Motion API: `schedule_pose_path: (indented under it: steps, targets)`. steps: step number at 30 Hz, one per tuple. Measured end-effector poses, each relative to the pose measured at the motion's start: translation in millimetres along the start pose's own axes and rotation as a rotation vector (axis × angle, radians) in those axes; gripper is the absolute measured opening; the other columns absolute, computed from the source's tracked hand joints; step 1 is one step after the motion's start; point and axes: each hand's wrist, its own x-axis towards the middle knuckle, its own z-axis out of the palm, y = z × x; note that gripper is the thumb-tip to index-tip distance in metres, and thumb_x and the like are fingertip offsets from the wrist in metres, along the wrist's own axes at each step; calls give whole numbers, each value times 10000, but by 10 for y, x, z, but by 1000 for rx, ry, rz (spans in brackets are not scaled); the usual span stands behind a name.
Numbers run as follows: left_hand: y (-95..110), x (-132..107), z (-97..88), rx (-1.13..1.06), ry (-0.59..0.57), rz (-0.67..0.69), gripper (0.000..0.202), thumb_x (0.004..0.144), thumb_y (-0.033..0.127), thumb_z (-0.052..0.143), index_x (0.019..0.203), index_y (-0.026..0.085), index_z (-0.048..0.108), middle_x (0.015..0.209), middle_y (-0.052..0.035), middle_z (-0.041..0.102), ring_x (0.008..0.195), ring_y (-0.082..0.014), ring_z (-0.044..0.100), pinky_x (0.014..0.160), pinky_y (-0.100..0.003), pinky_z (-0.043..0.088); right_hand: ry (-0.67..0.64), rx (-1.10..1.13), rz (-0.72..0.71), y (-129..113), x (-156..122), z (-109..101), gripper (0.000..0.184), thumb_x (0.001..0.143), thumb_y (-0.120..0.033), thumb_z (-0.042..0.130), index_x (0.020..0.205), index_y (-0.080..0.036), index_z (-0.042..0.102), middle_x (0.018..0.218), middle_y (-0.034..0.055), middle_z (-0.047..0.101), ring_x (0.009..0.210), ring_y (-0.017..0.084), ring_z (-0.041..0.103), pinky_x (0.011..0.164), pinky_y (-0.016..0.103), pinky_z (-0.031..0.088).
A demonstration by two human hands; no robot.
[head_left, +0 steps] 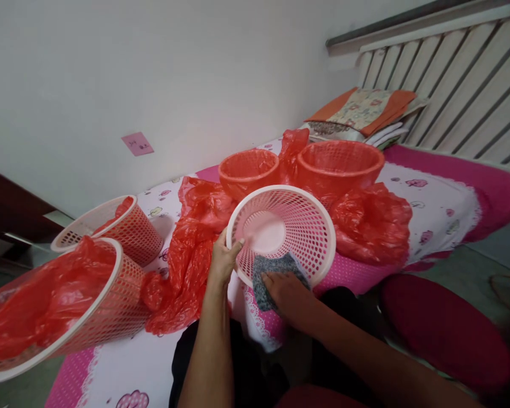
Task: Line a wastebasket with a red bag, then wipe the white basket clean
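Observation:
A pink mesh basket is tipped toward me over the bed's near edge, its inside facing the camera. My left hand grips its left rim, thumb inside the rim. My right hand presses a grey cloth against the basket's lower inner wall, fingers flat on top of the cloth. Loose red plastic bags lie crumpled just left of the basket.
Two orange mesh baskets lined with red bags stand behind. Two pink baskets with red bags lie on their sides at the left. Folded bedding sits by the slatted headboard. A dark red stool is at the right.

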Motion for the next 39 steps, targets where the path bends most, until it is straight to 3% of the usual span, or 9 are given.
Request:
schedule_pose_path:
  steps: [5, 8, 11, 13, 17, 20, 24, 33, 39]
  targets:
    - [-92, 8, 6, 30, 147, 64, 556, 750, 303, 771, 1289, 177, 718, 1295, -111, 757, 1242, -285, 687, 1150, -428, 478, 63, 195, 32, -204, 179, -75, 591, 916, -144, 567, 1497, -36, 573, 1408, 250, 689, 1255, 359, 678, 1096, 494, 517]
    - [-87, 9, -47, 19, 114, 33, 509, 742, 264, 715, 1243, 172, 740, 1215, -103, 784, 1167, -282, 719, 1133, -452, 494, 74, 397, -10, -216, 186, -66, 656, 846, -116, 606, 1493, -20, 571, 1429, 255, 676, 1288, 354, 663, 1134, 478, 494]
    - [-29, -4, -70, -22, 16, 11, 532, 710, 241, 721, 1237, 174, 748, 1206, -104, 796, 1152, -290, 729, 1125, -470, 504, 74, 711, -46, 23, 210, -127, 467, 836, -119, 591, 1283, -116, 726, 1266, 156, 776, 1134, 276, 722, 1039, 385, 542]
    - [3, -5, -61, -43, -10, 16, 545, 705, 232, 722, 1247, 178, 751, 1243, -106, 793, 1194, -297, 720, 1145, -471, 491, 20, 874, 38, 278, 300, -224, 292, 817, -126, 580, 1022, -161, 784, 970, 64, 818, 903, 229, 732, 862, 322, 571]
    - [2, 12, -42, -65, -9, 29, 558, 703, 213, 714, 1259, 187, 752, 1339, -110, 764, 1312, -305, 672, 1220, -473, 427, 278, 883, 327, 707, 600, -433, 171, 813, -125, 585, 851, -156, 749, 854, 63, 788, 810, 222, 702, 777, 308, 540]
    - [-28, 23, -48, -60, 1, 26, 546, 720, 220, 719, 1264, 192, 752, 1362, -113, 755, 1328, -305, 666, 1240, -484, 407, 412, 804, 280, 837, 825, -467, 188, 879, -160, 547, 879, -172, 735, 885, 70, 786, 804, 215, 691, 777, 306, 528]
    - [-51, 28, -51, -54, 0, 34, 552, 730, 222, 715, 1279, 186, 744, 1359, -115, 758, 1328, -311, 667, 1241, -495, 405, 453, 762, 198, 836, 1165, -233, 283, 946, -150, 496, 1096, -163, 736, 1115, 112, 791, 1005, 231, 702, 943, 334, 522]
    - [-93, 28, -54, -17, -8, 50, 545, 730, 288, 756, 1264, 179, 754, 1336, -118, 767, 1302, -319, 679, 1233, -494, 414, 159, 876, 343, 511, 1673, 733, 366, 1052, -390, 525, 1278, -207, 746, 1249, 131, 786, 1174, 273, 718, 1043, 387, 553]
    - [-93, 34, -26, -11, -22, 55, 566, 740, 278, 740, 1299, 183, 739, 1340, -115, 766, 1294, -317, 684, 1219, -489, 429, 107, 892, 341, 488, 1662, 881, 348, 1049, -385, 536, 1238, -192, 756, 1211, 122, 802, 1112, 271, 731, 1015, 391, 567]
